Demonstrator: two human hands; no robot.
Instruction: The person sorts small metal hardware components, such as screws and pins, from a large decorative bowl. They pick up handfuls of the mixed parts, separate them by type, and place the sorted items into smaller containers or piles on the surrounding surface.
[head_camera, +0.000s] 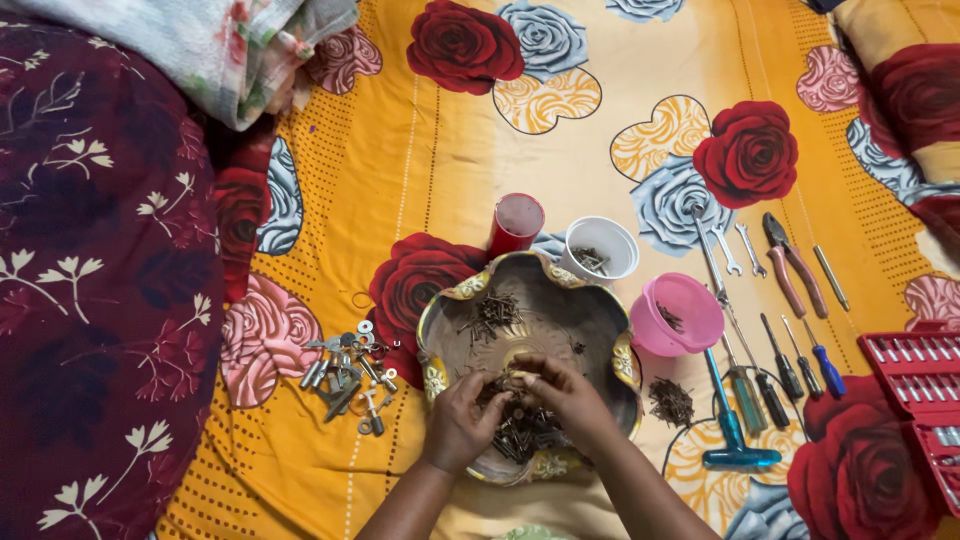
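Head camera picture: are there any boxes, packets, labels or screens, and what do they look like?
Red tool case: at the right edge, open, rectangular, rows of silvery bits inside.
Red cup, white cup, pink cup: round, plain, behind and right of the bowl.
No labels, signs or screens show.

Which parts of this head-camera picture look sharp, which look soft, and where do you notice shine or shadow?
Head view: even, warm indoor light; the left hand and right hand over the screws are fairly sharp; a mild sheen lies on the bowl; the dark maroon cloth at the left is dim; small tools look slightly soft, edges bend a little.
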